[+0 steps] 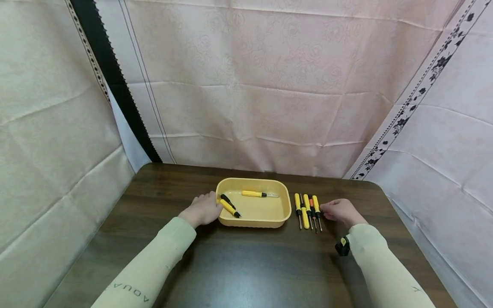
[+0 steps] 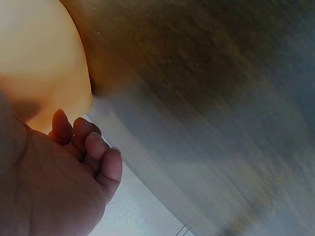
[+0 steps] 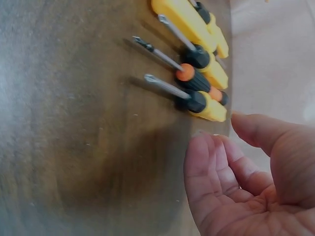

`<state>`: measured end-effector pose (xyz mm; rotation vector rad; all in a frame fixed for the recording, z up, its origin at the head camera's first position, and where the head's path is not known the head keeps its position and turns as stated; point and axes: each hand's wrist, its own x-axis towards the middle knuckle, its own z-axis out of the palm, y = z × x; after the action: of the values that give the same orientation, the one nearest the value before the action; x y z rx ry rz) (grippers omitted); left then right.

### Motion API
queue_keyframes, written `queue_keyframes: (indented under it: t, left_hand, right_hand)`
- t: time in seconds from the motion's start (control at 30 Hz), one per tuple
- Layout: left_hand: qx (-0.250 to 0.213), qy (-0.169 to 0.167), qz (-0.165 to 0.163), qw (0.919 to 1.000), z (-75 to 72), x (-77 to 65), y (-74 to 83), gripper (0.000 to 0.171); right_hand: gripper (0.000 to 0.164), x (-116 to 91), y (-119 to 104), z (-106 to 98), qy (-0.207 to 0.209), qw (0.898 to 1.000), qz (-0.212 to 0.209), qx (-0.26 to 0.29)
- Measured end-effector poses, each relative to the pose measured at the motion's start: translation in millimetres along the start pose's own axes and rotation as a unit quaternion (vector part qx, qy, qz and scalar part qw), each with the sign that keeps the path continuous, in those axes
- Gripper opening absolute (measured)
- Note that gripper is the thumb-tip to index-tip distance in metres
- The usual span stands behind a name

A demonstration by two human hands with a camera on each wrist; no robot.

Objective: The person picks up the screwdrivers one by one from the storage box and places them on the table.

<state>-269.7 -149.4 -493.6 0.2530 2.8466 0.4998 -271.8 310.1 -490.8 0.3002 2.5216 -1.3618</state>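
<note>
A pale yellow plastic tray [image 1: 254, 223] sits on the table. My left hand [image 1: 205, 208] holds its left rim, with loosely curled fingers against the outer wall [image 2: 74, 64]; the thumb is hidden in the left wrist view. Inside lie a yellow-and-black screwdriver [image 1: 252, 193] and, by the left wall, another yellow-and-black tool [image 1: 230, 208] and a small black-handled one [image 1: 226, 199]. Right of the tray, several screwdrivers [image 1: 307, 207] lie in a row, one black and orange [image 3: 194, 77]. My right hand [image 3: 246, 172] is beside the end one [image 3: 209, 105], thumb and fingers apart, holding nothing.
The dark wooden table [image 1: 262, 265] has rounded far corners. A pale patterned cloth [image 1: 269, 107] hangs behind its far edge, with more cloth on both sides. A black device [image 1: 343, 247] is on the right wrist.
</note>
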Motion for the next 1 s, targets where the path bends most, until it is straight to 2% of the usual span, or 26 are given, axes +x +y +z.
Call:
queue_keyframes:
  t: [0.23,0.43,0.7,0.87,1.0]
  left_hand:
    - [0.000,0.003,-0.001,1.0000,-1.3,-0.9,0.0,0.057]
    - [-0.004,0.001,-0.005,1.0000,-0.3,-0.7,0.6,0.057]
    - [-0.003,0.003,-0.003,1.0000,1.3,-0.3,-1.5,0.058]
    - [-0.002,0.005,-0.003,1.0000,1.4,-1.2,-0.1,0.057]
    - [-0.003,0.003,-0.002,1.0000,-0.3,-2.9,0.2,0.057]
  right_hand:
    - [0.043,-5.3,-23.6,-1.8,-0.008,0.999,-0.039,-0.004]
    - [0.050,-10.8,-51.8,12.3,-0.015,0.998,-0.065,0.001]
    - [0.042,-12.7,-89.6,50.3,-0.022,0.990,-0.140,0.011]
    - [0.039,-13.2,-108.3,78.9,-0.030,0.983,-0.180,-0.015]
    - [0.037,-5.8,-115.5,99.1,-0.041,0.978,-0.201,-0.039]
